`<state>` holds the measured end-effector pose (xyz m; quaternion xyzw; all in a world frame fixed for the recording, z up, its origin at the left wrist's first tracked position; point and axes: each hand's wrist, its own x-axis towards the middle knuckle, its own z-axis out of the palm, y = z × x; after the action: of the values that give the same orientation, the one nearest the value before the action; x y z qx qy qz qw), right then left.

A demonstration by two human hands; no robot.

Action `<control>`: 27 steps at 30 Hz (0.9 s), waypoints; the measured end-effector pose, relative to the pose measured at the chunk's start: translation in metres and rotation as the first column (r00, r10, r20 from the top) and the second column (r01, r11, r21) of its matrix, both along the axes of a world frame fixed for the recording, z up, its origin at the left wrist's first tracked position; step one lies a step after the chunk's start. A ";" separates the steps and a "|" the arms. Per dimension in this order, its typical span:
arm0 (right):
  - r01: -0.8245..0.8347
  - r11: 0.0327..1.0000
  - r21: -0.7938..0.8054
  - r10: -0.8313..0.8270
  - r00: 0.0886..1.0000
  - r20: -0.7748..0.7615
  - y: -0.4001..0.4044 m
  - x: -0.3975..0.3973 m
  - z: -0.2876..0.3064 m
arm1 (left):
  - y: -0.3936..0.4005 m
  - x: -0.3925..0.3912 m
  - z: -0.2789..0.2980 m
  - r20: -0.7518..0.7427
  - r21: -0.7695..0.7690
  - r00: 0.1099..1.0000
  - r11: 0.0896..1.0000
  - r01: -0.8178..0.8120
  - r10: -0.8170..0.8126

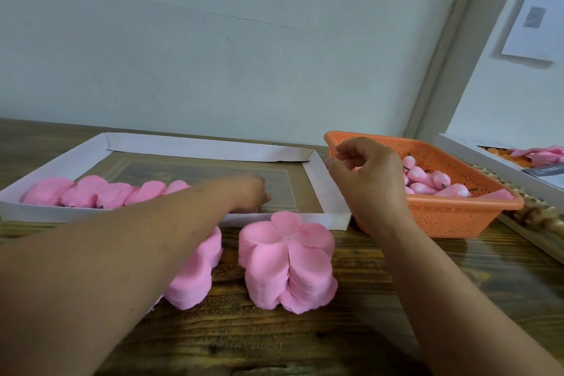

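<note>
My left hand [248, 195] reaches into a shallow white cardboard tray [323, 189], fingers down on its floor near the front wall; what it holds is hidden. A row of finished pink flowers [91, 192] lies along the tray's left side. My right hand [369, 180] hovers over the left edge of an orange perforated basket [457, 217], fingers loosely curled with nothing seen in them. Pink bud centres [427, 183] lie inside the basket. Two tall stacks of pink petal cut-outs stand on the wooden table: one [287, 265] in the middle, another [195, 272] partly under my left forearm.
A pale wall rises right behind the table. At the far right a white box [500, 162] holds more pink pieces, with a beaded wooden strip [537, 217] in front of it. Bare wood table [305, 342] shows near me.
</note>
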<state>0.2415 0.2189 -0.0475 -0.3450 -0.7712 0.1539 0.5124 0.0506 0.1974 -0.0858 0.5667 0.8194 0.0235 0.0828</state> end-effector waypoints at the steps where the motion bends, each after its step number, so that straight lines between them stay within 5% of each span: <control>1: 0.002 1.000 -0.004 -0.002 1.000 -0.001 0.000 0.000 0.000 | 0.000 0.001 0.000 0.001 -0.021 1.000 1.000 0.006 -0.006; 11: 0.002 1.000 -0.030 -0.002 1.000 -0.012 0.000 0.000 0.000 | -0.004 -0.001 0.006 0.059 -0.062 0.998 0.998 0.027 -0.023; 14: 0.002 0.999 -0.038 -0.003 0.999 -0.037 0.000 0.001 0.001 | -0.009 0.002 0.013 0.092 0.048 0.995 0.999 0.025 -0.029; 18: 0.003 0.999 -0.044 -0.004 0.999 -0.038 -0.001 0.001 0.002 | -0.019 0.017 0.035 -0.084 0.330 0.981 0.924 0.192 -0.174; 22: 0.011 0.999 -0.041 -0.012 0.999 -0.045 0.002 0.001 0.002 | -0.033 0.036 0.044 0.066 0.164 0.899 0.893 0.418 -0.433; 27: 0.002 0.999 -0.041 -0.004 0.999 -0.047 0.004 0.003 0.005 | -0.040 0.047 0.042 -0.012 0.134 0.872 0.864 0.486 -0.489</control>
<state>0.2450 0.2231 -0.0422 -0.3527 -0.7553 0.1768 0.5233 0.0978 0.1578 -0.0433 0.7592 0.6453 0.0627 0.0575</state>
